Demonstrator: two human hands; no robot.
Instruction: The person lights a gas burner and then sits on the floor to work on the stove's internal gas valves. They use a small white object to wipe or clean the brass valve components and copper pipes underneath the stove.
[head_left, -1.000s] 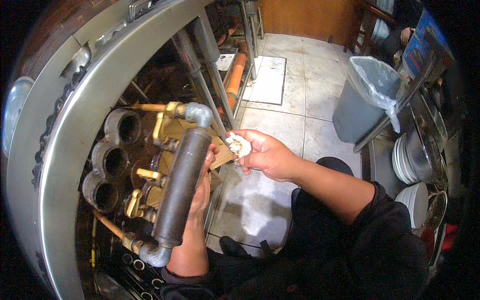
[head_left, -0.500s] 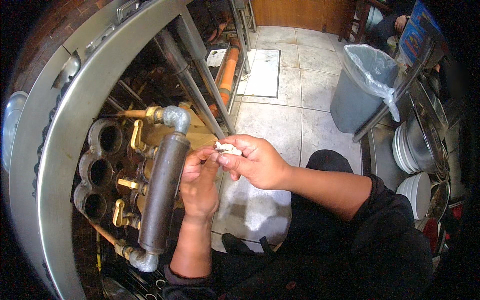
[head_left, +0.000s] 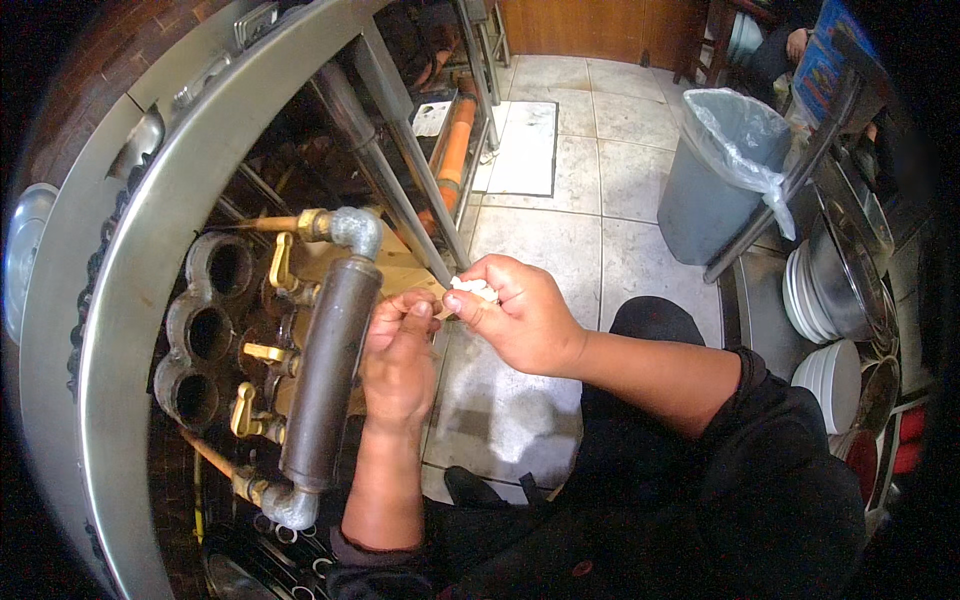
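My right hand (head_left: 528, 318) is closed around a small white crumpled piece (head_left: 476, 289), which shows between thumb and fingers; its material is hard to tell. Close beside it, my left hand (head_left: 400, 350) has its thumb and fingertips pinched together near the right thumb. What lies in that pinch is too small to make out. Both hands are held above the floor, just right of a dark metal pipe (head_left: 330, 370) with elbow joints at its ends.
Brass valve handles (head_left: 263, 352) and round burner openings (head_left: 208, 333) are at left, under a steel counter edge (head_left: 130, 230). White floor tiles (head_left: 545, 240) lie ahead. A grey lined bin (head_left: 712, 200) stands at right, near stacked white plates (head_left: 828, 385) on a shelf.
My fingertips have drawn slightly apart. The right hand has shifted a little up and right with the white piece, while the left keeps its pinch. The view has moved slightly.
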